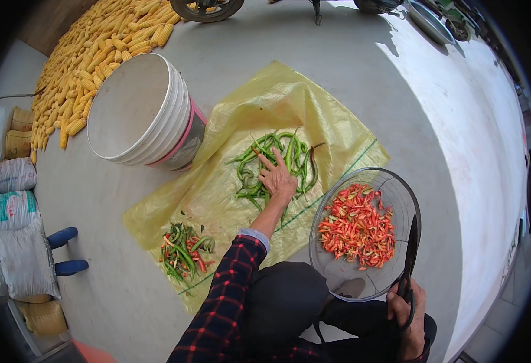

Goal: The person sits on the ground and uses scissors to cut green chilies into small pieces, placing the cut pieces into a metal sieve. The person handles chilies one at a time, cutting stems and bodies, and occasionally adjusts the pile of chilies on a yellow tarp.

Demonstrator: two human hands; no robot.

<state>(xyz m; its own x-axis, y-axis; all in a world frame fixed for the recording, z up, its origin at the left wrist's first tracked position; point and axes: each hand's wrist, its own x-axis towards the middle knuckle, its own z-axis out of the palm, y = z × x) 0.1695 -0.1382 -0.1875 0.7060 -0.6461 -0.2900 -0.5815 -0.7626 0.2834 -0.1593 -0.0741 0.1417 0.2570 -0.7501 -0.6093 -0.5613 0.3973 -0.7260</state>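
My left hand [279,179] reaches over a heap of long green chili peppers [305,158], its fingers spread and touching the top ones. The heap lies on a yellow woven plastic sheet [332,124]. Down at the right, my right hand [415,314] grips a pair of black scissors [410,248] by the handles, blades pointing away from me. Just left of the blades stands a round wire-mesh basket [398,189] holding many cut red chili pieces [359,227]. A smaller pile of mixed green and red peppers [184,251] rests on the sheet's near left part.
A large white bucket [167,130] stands at the sheet's far left edge. Behind it spreads a big heap of corn cobs [90,66]. Filled sacks [26,254] and blue boots [71,267] line the left side. A motorbike wheel [208,11] shows at the far edge.
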